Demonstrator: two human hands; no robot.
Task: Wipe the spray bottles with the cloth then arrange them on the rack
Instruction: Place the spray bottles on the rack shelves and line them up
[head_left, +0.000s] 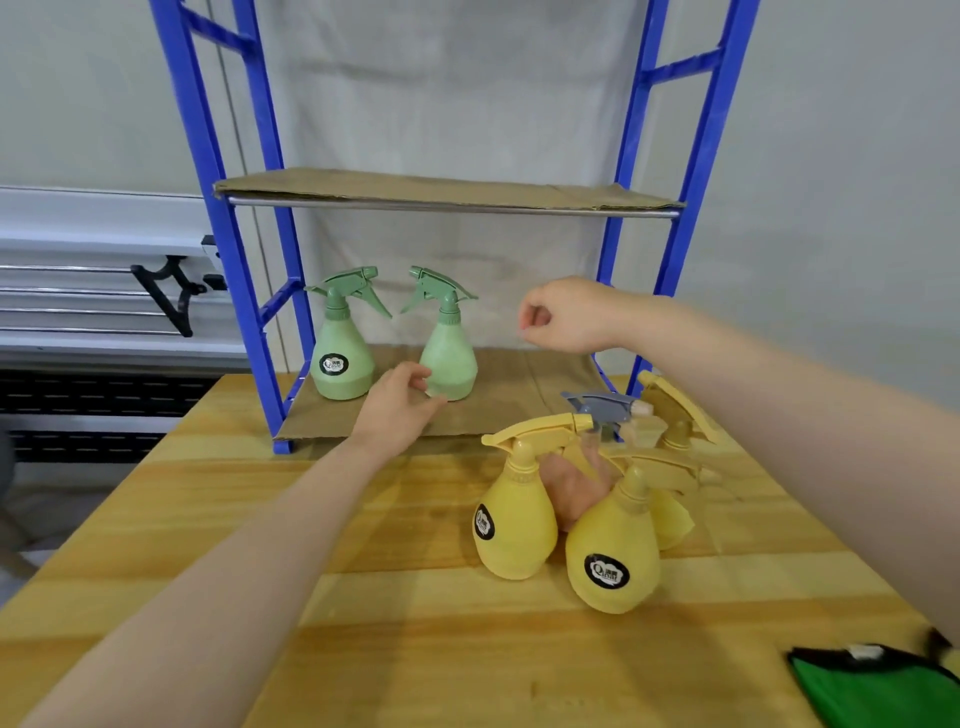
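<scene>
Nearest, a green cloth with a black edge (878, 686) lies flat on the pale wooden tabletop (363, 597), well in front of the blue metal rack (244, 312) and off to its right. Neither hand holds it, so wiping is not under way at this moment.

Between the cloth and the rack stands a tight cluster of bottles. Two yellow pear-shaped plastic spray bottles (517, 519) are in front, a third yellow one behind them, and a clear bottle with a grey trigger head (602, 405) at the back, closest to the rack. They appear grouped as the lot not yet shelved.

Further in, the left hand (397, 410) reaches onto the rack's lower shelf, a sheet of brown cardboard (509, 395). Its fingers are loosely spread and touch the base of the right-hand pale green plastic spray bottle (448, 358) without closing around it. I judge this as steadying or nudging the bottle into line. The other green spray bottle (340, 358) stands upright just beside it on the same shelf, nozzles pointing opposite ways.

The right hand (561, 314) hovers above the right half of the lower shelf, curled into a loose fist and holding nothing.

The upper cardboard shelf (447, 189) carries nothing.
</scene>
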